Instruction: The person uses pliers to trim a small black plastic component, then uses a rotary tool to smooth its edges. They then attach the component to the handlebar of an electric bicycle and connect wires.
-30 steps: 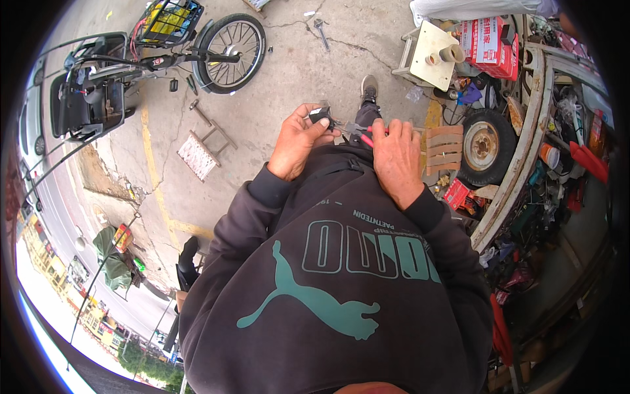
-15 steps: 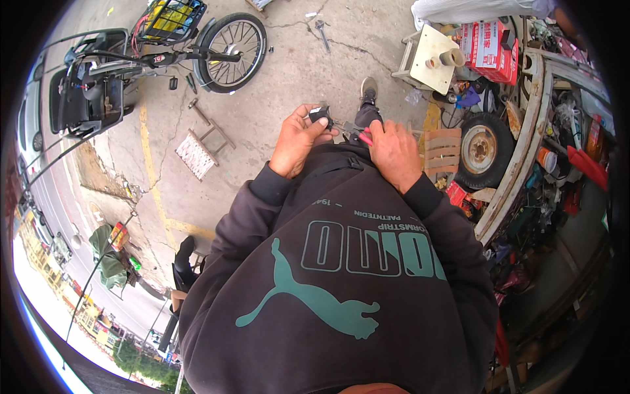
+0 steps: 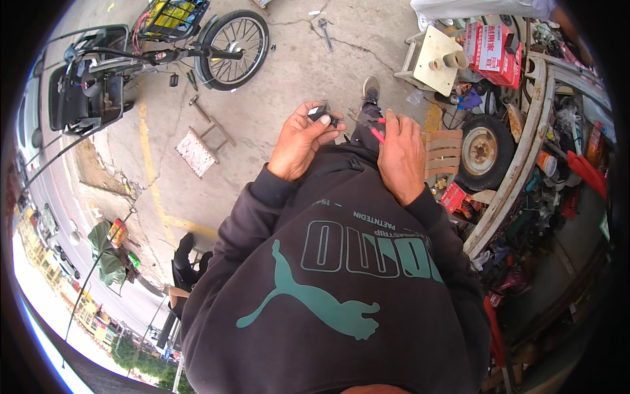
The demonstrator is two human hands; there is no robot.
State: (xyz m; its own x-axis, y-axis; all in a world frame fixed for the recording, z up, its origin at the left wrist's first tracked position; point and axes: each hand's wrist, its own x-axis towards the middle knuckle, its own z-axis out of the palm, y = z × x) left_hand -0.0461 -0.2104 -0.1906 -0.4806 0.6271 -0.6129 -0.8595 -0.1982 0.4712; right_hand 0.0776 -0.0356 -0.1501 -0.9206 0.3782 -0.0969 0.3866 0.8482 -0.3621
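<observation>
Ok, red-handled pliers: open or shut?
Open, apparently: the red handles stand apart in the right hand. Jaws too unclear to confirm.

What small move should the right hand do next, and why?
Perhaps bring the red-handled tool toward the small black part: the left hand pinches that part, while the right hand holds the tool to its right.

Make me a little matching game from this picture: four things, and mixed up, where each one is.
Things:
1. small black part
2. red-handled tool
3. wrench
4. thick-tyred wheel

Places:
A. beside the slatted wooden piece
B. in the right hand
C. on the concrete, near the picture's top
D. in the left hand

Pairs: 1-D, 2-B, 3-C, 4-A
</observation>
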